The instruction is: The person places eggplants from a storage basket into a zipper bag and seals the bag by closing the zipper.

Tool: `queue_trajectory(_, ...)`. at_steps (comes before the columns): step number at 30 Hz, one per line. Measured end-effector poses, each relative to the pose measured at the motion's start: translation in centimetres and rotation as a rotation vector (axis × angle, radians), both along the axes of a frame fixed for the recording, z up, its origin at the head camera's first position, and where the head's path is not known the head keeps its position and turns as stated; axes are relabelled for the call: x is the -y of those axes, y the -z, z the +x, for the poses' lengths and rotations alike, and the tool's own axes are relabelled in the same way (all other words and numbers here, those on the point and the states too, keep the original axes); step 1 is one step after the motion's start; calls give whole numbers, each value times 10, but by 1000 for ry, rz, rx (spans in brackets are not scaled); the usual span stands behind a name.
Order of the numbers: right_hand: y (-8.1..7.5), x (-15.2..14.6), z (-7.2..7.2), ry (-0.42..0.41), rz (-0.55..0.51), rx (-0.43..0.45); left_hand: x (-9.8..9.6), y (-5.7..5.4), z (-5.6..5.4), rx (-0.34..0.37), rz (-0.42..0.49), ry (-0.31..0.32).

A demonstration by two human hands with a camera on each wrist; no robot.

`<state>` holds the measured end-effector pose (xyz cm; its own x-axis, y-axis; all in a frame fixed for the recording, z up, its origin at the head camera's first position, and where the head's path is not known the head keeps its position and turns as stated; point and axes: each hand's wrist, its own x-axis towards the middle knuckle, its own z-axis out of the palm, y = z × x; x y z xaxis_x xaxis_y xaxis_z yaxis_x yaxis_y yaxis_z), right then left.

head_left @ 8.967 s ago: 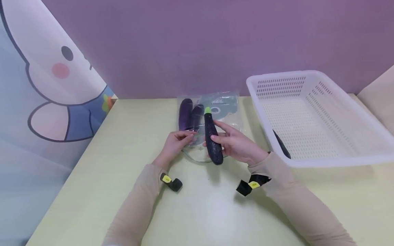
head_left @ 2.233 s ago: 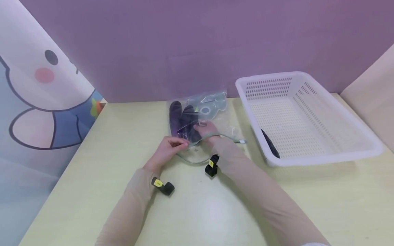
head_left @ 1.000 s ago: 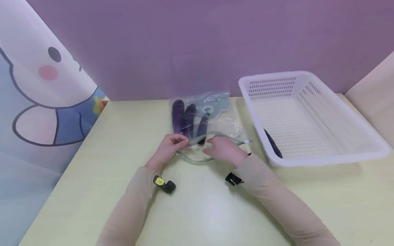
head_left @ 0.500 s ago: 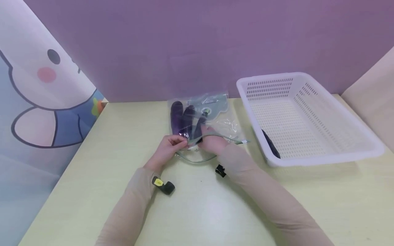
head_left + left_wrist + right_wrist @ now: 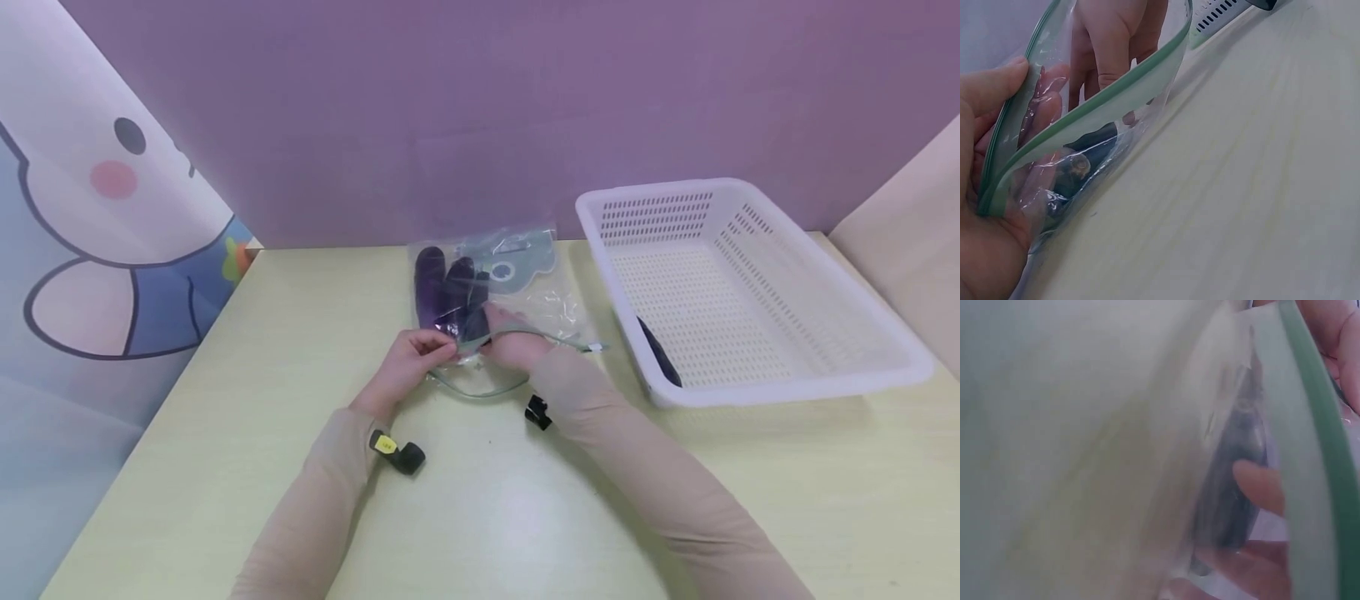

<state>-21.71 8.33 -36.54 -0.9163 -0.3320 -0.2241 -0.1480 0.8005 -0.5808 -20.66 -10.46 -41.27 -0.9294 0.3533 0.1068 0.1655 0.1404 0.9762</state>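
Note:
My left hand (image 5: 405,367) pinches the green zip edge of a clear zip bag (image 5: 558,296), keeping its mouth parted. Two dark purple eggplants lie side by side at the bag's left, one at the outside (image 5: 430,287) and one beside it (image 5: 457,293). A third eggplant (image 5: 477,315), slimmer and darker, lies against their right side. Through the bag's mouth reaches my right hand (image 5: 517,346), its fingertips touching that third eggplant. In the right wrist view, fingers (image 5: 1263,484) rest on the dark eggplant (image 5: 1229,487), partly blurred behind the plastic.
A white slotted basket (image 5: 757,392) stands on the pale table (image 5: 465,500) at the right, with one dark eggplant (image 5: 660,354) by its near left wall. A purple panel (image 5: 450,125) closes off the back, and a cartoon-printed sheet (image 5: 90,417) hangs at the left.
Earlier the right hand brought the green-tipped eggplant into the bag and let go of it. After drawing back, it reached in again, and that eggplant has shifted left against the others.

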Motion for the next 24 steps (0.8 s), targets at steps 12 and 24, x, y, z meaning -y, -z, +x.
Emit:
queue_trajectory(12,-21,-11,19,-200,222,58,0,-2,-1,-5,12,2)
queue_trajectory(24,-27,-29,39,-319,215,20,-2,-3,0,65,27,-28)
